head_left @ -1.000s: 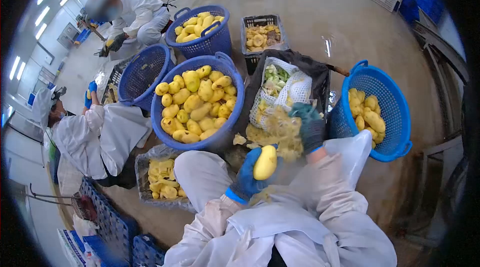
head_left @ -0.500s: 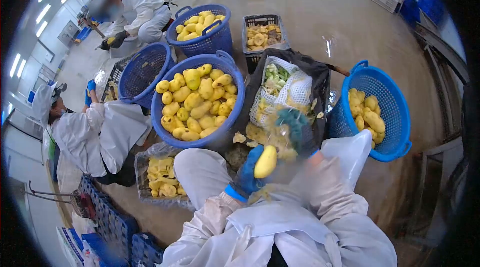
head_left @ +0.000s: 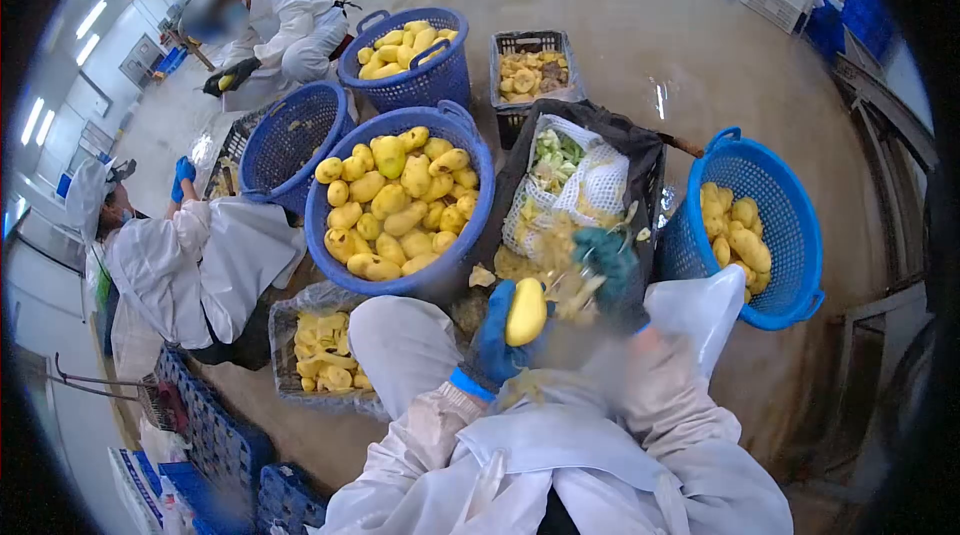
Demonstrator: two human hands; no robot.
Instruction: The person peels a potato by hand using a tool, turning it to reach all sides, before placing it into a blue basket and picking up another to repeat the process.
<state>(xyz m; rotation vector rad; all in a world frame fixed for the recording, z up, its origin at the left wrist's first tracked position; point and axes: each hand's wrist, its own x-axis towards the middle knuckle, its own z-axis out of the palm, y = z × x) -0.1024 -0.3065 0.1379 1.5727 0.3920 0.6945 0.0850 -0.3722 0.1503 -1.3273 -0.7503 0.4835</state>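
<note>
My left hand (head_left: 493, 347), in a blue glove, is closed around a peeled yellow mango (head_left: 526, 312) held upright over my lap. To its right, my right hand (head_left: 612, 265), in a dark teal glove, is blurred by motion. Its fingers curl over a clump of yellow mango peels (head_left: 578, 293). Both hands hover just in front of a black crate (head_left: 600, 127) that holds a white mesh bag (head_left: 592, 185) with green and yellow scraps. More peel lies at the crate's near edge.
A big blue basket (head_left: 440, 280) full of mangoes stands front left, and another blue basket (head_left: 790, 235) at my right is partly filled. Behind are an empty blue basket (head_left: 290, 140), a full one (head_left: 420, 85) and a crate of pieces (head_left: 530, 75). Two people in white (head_left: 170, 265) (head_left: 285, 20) work at left.
My right hand has swung down and back toward the mango, and the loose peels around it have thinned. My left hand with the mango has risen slightly.
</note>
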